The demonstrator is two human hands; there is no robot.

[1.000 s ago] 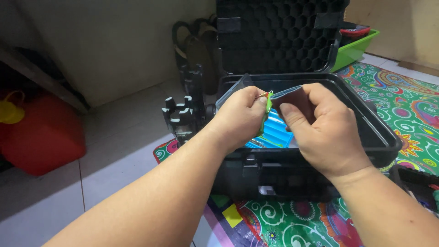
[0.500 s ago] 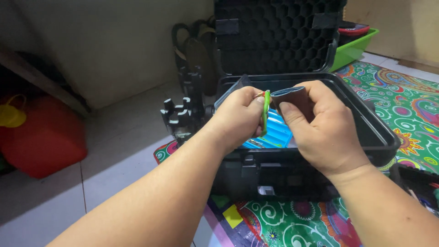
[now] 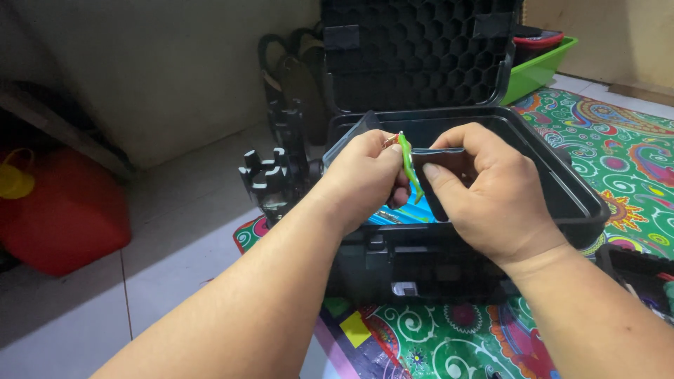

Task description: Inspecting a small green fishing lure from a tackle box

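While both hands meet above the open black case [image 3: 562,203], the head view shows the left hand [image 3: 361,179] pinching a slim green strip [image 3: 408,168] between thumb and fingers, the strip standing nearly upright over the case's front half. The right hand [image 3: 484,196] is closed on a small dark flat holder [image 3: 439,165] just beside the strip, thumb on its near face. Whether strip and holder touch I cannot tell. Inside the case, below the hands, lies something blue [image 3: 404,214]. Behind the case its honeycomb lid [image 3: 421,49] stands up; left of the case sit a black notched bracket [image 3: 267,175] and, well apart, a red container [image 3: 70,210]. The strip looks light, thin and bendy, likely slick plastic, so a pinch low on its flat sides seems the safest hold.
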